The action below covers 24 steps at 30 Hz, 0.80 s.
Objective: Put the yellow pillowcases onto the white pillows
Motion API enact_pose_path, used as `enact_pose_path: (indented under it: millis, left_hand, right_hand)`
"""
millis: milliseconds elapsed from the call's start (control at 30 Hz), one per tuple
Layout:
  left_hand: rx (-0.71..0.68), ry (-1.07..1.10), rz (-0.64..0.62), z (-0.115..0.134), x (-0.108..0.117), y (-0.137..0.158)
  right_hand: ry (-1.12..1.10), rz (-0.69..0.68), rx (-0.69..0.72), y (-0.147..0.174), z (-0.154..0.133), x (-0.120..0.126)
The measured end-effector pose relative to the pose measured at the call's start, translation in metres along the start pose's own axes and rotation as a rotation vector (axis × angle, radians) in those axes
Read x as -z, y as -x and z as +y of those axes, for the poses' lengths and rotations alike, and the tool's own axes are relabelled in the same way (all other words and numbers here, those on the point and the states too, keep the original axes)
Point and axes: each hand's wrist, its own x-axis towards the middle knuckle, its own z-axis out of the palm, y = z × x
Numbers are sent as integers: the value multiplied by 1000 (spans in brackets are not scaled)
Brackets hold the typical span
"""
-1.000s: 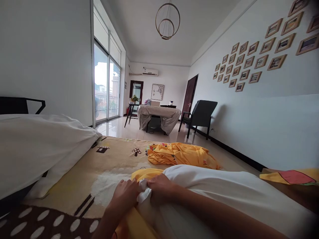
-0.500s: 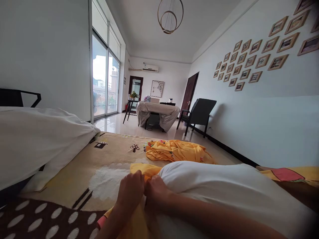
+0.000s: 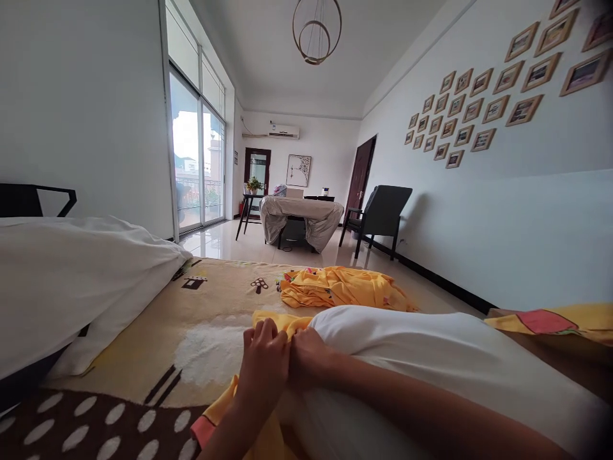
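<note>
A white pillow (image 3: 407,338) lies in front of me, its near end wrapped by a yellow pillowcase (image 3: 272,317) with pink patches. My left hand (image 3: 265,358) is closed on the pillowcase's bunched edge, knuckles up. Right beside it, my right hand (image 3: 309,354) is closed on the same fabric at the pillow's end, and the two hands touch. My right forearm rests across the pillow. What lies inside both fists is hidden. More of the yellow cloth hangs below my left wrist.
A patterned beige and brown blanket (image 3: 138,345) spreads underneath. Crumpled yellow cloth (image 3: 345,286) lies beyond the pillow. White bedding (image 3: 81,268) is heaped at left. Farther off stand a black chair (image 3: 389,211) and a covered table (image 3: 306,206).
Both hands have shifted slightly right, pressed closer together, still gripping the pillowcase. The fingers of my left hand have curled further over the fabric. The camera view has turned a little.
</note>
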Motion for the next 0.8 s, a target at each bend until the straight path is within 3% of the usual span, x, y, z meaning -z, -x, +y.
enact_pose_path:
  millis: [133,200,433,600,733,800]
  left_hand:
    - [10,158,-198,-9,9,0]
    - [-1,223,-227,-15,12,0]
    - [61,377,-170,-24,12,-2]
    - [128,730,-6,-15,11,-6]
    - [195,926,115,-10,11,-6]
    - [203,941,123,-9,11,-4]
  right_hand:
    - [0,-18,-25,4,1,3]
    - [-1,-34,-37,5,1,6]
    - [9,-37,-89,8,7,22]
    - [30,34,-109,18,20,34]
    - [29,80,-94,18,12,26]
    - [30,26,-55,13,2,14]
